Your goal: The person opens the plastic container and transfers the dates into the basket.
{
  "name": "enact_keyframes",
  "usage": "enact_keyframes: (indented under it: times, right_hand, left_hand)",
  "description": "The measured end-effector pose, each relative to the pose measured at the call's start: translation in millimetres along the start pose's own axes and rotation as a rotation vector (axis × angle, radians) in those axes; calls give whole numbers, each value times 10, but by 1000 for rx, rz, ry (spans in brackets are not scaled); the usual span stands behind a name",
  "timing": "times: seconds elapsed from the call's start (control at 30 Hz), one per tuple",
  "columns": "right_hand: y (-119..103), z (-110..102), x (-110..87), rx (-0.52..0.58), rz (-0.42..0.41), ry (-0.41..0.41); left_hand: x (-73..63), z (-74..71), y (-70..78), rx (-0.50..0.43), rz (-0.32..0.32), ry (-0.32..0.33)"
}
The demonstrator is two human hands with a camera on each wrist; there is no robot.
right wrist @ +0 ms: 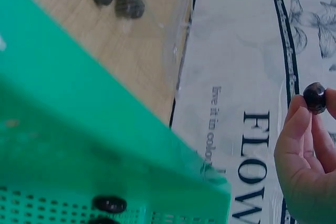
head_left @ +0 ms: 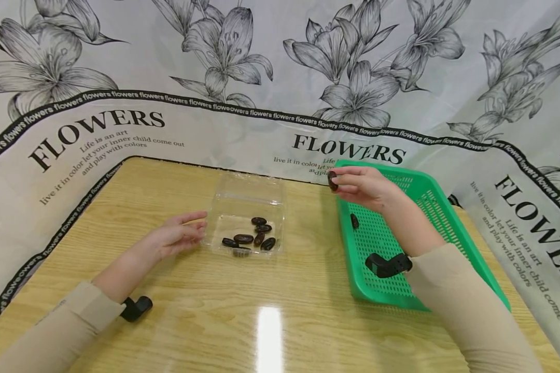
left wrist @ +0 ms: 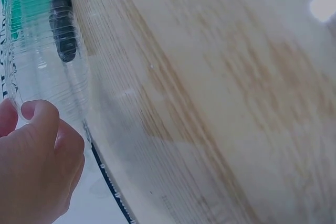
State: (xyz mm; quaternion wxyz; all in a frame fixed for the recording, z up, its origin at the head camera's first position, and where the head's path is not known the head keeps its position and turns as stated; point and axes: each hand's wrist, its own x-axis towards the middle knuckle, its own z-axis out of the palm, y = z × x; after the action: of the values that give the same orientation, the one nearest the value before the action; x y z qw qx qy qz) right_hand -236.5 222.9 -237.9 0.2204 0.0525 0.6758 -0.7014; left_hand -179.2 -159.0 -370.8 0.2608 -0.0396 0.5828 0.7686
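A clear plastic box (head_left: 217, 207), its lid raised at the back, holds several dark brown dates (head_left: 243, 239). My left hand (head_left: 183, 234) is at the box's left side, fingertips right at its wall with the fingers loosely bent. In the left wrist view a date (left wrist: 63, 24) shows through the clear wall. Between thumb and fingertips my right hand (head_left: 361, 187) pinches a date (head_left: 333, 181), held above the far left rim of the green basket (head_left: 347, 259). That pinched date (right wrist: 315, 97) appears at the right edge of the right wrist view.
Inside the basket lies a date (head_left: 354, 221); the right wrist view shows a date (right wrist: 109, 204) and part of another there. The basket stands right of the box on the wooden table (head_left: 205, 311). A flower-printed cloth (head_left: 242, 124) hangs behind.
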Motion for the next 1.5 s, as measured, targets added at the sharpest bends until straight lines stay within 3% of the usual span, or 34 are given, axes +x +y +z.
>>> enact_keyframes:
  times: [0.43,0.8,0.97,1.3,1.5]
  right_hand:
    - [107,-523,-58,-45,7,31]
    - [278,-864,21,-57,83,116]
    - [403,-960,84,-150,124,150]
    - [684,-1098,270,-456,180,180]
    - [756,-1140,327,-491,227,207]
  left_hand:
    - [-45,27,15,4,0,8]
    - [-16,25,17,24,1,-5]
    - [-8,12,-7,33,1,-2]
    - [-7,-14,-10,31,8,1]
    - [-6,-4,-22,19,5,0]
